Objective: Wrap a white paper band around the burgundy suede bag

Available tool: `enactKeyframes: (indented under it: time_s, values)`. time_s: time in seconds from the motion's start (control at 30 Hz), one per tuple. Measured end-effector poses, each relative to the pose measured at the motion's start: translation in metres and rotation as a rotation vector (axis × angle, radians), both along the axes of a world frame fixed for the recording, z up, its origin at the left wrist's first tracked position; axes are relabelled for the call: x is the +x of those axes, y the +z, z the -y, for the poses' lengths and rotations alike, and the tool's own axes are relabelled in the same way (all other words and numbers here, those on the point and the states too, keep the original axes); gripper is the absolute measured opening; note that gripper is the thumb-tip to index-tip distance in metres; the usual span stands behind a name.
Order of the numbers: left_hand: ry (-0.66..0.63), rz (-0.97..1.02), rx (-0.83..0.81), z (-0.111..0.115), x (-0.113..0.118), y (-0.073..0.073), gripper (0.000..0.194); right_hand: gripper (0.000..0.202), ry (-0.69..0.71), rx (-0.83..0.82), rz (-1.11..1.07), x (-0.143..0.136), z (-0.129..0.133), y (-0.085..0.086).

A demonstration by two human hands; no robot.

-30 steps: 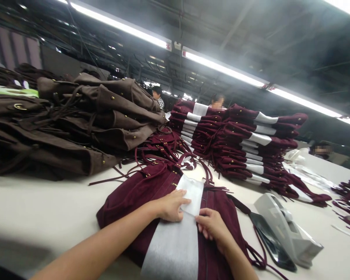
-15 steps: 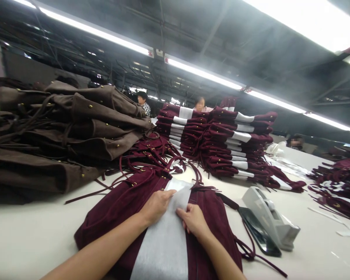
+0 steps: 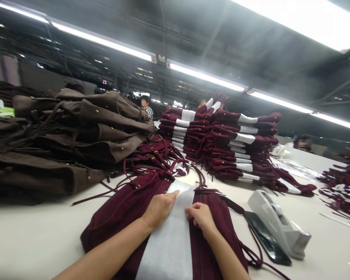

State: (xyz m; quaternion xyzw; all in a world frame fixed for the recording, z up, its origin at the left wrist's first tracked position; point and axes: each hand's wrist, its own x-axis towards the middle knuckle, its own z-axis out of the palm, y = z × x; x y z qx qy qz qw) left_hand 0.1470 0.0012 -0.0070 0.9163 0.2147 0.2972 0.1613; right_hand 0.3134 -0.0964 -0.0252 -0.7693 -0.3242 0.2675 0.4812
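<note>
A maroon bag (image 3: 116,216) with brass-coloured studs and thin straps lies on the table before me. Down its middle runs a wide whitish strip of thin sheet (image 3: 169,249). At the strip's left edge is my left hand (image 3: 160,209), closed on it, with thumb and forefinger reaching onto its surface and the other fingers hidden. On the opposite edge my right hand (image 3: 203,218) is curled, its fingertips pinched at the strip's border. Both hands are near the bag's far end.
Brown bags (image 3: 76,136) are heaped at left. Behind stand stacks of maroon bags (image 3: 230,136) with white bands. A tape dispenser (image 3: 280,225) sits beside a dark phone-like slab (image 3: 266,237) on the white table (image 3: 41,237). More maroon pieces (image 3: 342,186) lie far right. People are in the background.
My right hand's fingers have drawn slightly back to the right, towards the strip's edge. The left hand stays on the strip. The whole view has shifted a little.
</note>
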Motion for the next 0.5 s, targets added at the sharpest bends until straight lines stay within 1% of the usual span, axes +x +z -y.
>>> enactKeyframes:
  time_s: [0.17, 0.27, 0.4, 0.5]
  values:
    - [-0.031, -0.088, 0.011, 0.002, 0.001, -0.002, 0.037, 0.028, -0.001, 0.042, 0.059, 0.008, -0.017, 0.0]
    - [-0.033, -0.093, 0.018, 0.001, 0.0, -0.002, 0.037, 0.029, -0.034, 0.075, 0.108, 0.01, -0.02, -0.001]
    - [0.026, 0.041, 0.052, 0.0, -0.001, 0.0, 0.038, 0.03, -0.103, 0.113, 0.174, 0.012, -0.01, -0.005]
    - [-0.002, 0.142, 0.134, 0.002, -0.001, 0.002, 0.036, 0.034, -0.159, 0.121, 0.231, 0.012, -0.003, -0.009]
